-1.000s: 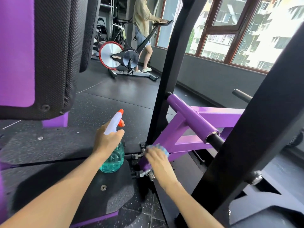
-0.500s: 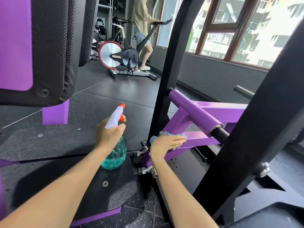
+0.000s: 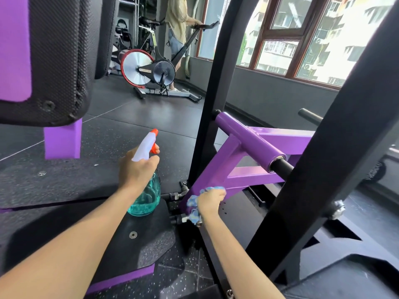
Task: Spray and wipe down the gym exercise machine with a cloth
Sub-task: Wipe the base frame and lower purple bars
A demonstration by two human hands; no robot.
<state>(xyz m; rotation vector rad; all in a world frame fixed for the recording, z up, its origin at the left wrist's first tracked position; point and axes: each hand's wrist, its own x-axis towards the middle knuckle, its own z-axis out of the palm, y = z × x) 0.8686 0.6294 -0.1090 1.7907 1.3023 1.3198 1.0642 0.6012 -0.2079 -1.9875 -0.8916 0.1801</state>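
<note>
My left hand (image 3: 136,169) grips the neck of a spray bottle (image 3: 146,197) with a teal body, white head and orange trigger, held upright above a black footplate (image 3: 138,240). My right hand (image 3: 210,201) holds a blue patterned cloth (image 3: 193,203) and presses it against the lower end of the purple machine frame (image 3: 233,156), close to the pivot bolts. The cloth bunches out under my palm and partly hangs over a bolt. The purple frame runs up and right to a round purple tube with a black bar sticking out.
Black uprights (image 3: 218,83) and a thick black diagonal beam (image 3: 323,160) flank the purple frame. A black and purple pad (image 3: 49,61) hangs at upper left. On the far side of the black rubber floor a person stands at a spin bike (image 3: 149,70). Windows line the right wall.
My right hand with the cloth slid up the purple strut, then back down to its lower end near the bolts. The left hand and bottle stayed about where they were.
</note>
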